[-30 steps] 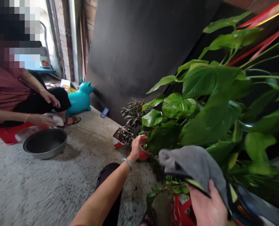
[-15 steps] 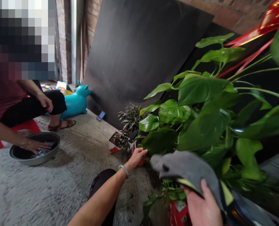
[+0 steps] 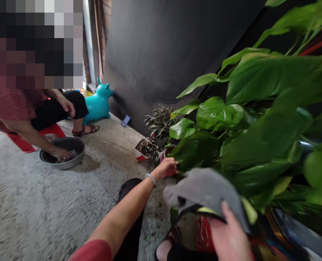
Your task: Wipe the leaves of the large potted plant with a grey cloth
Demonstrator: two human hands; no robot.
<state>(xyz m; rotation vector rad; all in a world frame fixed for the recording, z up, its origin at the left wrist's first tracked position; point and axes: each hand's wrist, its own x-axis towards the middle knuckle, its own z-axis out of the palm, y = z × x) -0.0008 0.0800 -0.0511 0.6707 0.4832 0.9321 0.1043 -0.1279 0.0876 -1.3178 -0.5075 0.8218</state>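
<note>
My left hand (image 3: 166,168), with a pale bangle at the wrist, reaches out to a large dark green leaf (image 3: 196,150). Its fingers are closed at the leaf's lower left edge. My right hand (image 3: 230,232) grips a grey cloth (image 3: 208,188) with black and yellow-green trim, thumb on top. The cloth is a little blurred and hangs in front of the leafy plant (image 3: 261,127), below and right of my left hand. Whether it touches a leaf, I cannot tell.
Left, a seated person has one hand (image 3: 63,154) in a grey metal basin (image 3: 79,159) on the concrete floor. Beyond are a turquoise animal toy (image 3: 97,108) and a small potted plant (image 3: 143,150). A black panel (image 3: 171,50) leans behind. Something red (image 3: 203,235) stands below the cloth.
The view has shifted right to left across the scene, so the basin and person sit further right. My left hand stays at the leaf. The cloth in my right hand has moved slightly left in view.
</note>
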